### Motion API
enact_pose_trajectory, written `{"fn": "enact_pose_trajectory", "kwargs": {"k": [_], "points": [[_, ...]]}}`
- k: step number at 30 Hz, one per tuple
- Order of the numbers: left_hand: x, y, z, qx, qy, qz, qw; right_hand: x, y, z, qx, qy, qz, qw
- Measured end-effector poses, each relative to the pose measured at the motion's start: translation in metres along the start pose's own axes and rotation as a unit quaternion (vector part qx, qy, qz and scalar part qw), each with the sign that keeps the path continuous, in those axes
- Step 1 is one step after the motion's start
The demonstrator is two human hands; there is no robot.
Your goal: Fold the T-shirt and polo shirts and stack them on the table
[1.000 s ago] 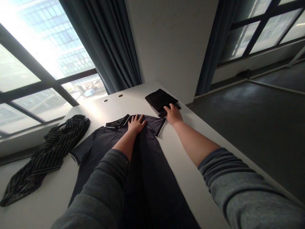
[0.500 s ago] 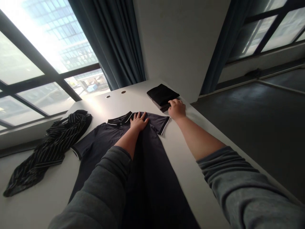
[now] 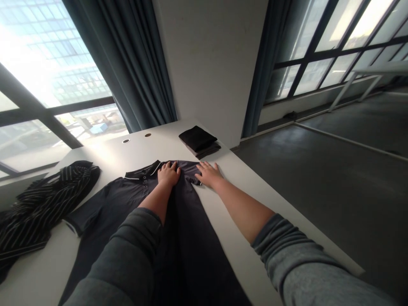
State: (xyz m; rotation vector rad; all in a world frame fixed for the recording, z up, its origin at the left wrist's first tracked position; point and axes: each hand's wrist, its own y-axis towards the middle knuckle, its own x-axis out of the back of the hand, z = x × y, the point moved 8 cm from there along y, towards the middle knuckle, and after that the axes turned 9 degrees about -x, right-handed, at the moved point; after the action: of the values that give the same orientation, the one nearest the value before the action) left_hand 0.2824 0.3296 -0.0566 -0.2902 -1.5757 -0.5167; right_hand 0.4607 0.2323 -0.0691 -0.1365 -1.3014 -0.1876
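A dark navy polo shirt [image 3: 114,199] with white-trimmed collar lies flat on the white table [image 3: 242,178]. My left hand [image 3: 168,174] presses flat on the shirt near the collar, fingers apart. My right hand [image 3: 208,174] lies flat on the shirt's right shoulder, where the short sleeve is folded inward, fingers spread. Both forearms reach out from grey sleeves.
A folded black garment [image 3: 199,141] sits at the table's far right corner. A black striped garment [image 3: 38,204] lies crumpled at the left. Two cable holes [image 3: 126,140] mark the far side. Curtains and windows stand behind; the floor drops off at the right.
My right hand left the folded black garment and came back to the shirt's right shoulder; the sleeve now lies folded in. The left hand stayed put. My head turned right.
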Motion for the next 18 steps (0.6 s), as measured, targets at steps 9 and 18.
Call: {"fn": "enact_pose_trajectory", "kwargs": {"k": [9,18], "points": [[0.021,-0.027,-0.040,0.029,0.003,-0.009,1.000,-0.005,0.012,-0.007,0.003,0.003,0.006,1.000],[-0.012,-0.052,-0.067,0.004,-0.057,0.027,0.998,-0.009,0.015,-0.011,-0.005,0.014,-0.006,1.000]]}}
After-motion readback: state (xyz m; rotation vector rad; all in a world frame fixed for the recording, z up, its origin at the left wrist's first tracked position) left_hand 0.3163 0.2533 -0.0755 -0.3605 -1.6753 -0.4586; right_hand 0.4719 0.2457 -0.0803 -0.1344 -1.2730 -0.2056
